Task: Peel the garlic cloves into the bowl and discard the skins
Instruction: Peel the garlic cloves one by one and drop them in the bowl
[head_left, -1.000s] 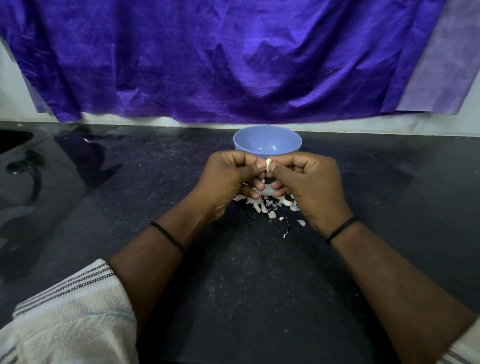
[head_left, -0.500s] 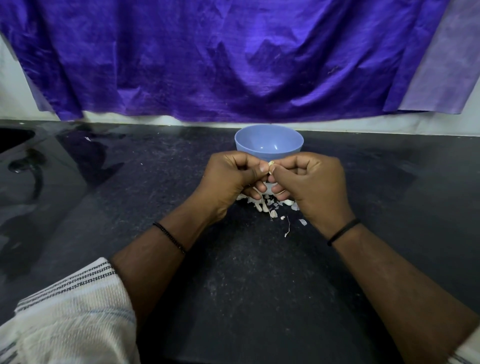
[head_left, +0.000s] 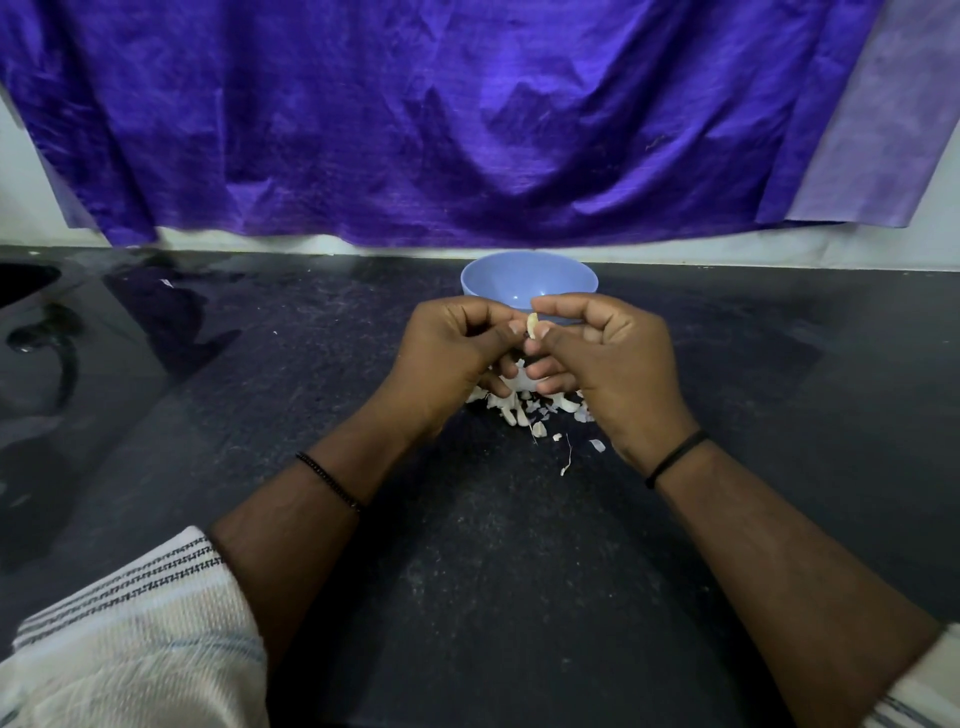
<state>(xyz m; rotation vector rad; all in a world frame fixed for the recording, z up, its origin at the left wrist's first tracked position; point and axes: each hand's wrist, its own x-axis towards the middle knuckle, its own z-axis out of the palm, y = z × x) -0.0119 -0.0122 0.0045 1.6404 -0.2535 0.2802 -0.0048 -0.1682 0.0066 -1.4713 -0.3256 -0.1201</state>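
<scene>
Head view: hands (head_left: 535, 358) pinching garlic clove (head_left: 532, 326).

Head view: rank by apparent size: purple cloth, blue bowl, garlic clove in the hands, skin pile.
1. purple cloth
2. blue bowl
3. skin pile, partly hidden by the hands, so its full extent is unsure
4. garlic clove, pinched between left hand and right hand

The table (head_left: 260, 364) looks like dark speckled polished stone; the bowl (head_left: 524, 278) is smooth blue plastic; the cloth (head_left: 415, 130) is shiny, creased purple.

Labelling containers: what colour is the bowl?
Light blue bowl, plain, no pattern; seen in the head view.
</scene>
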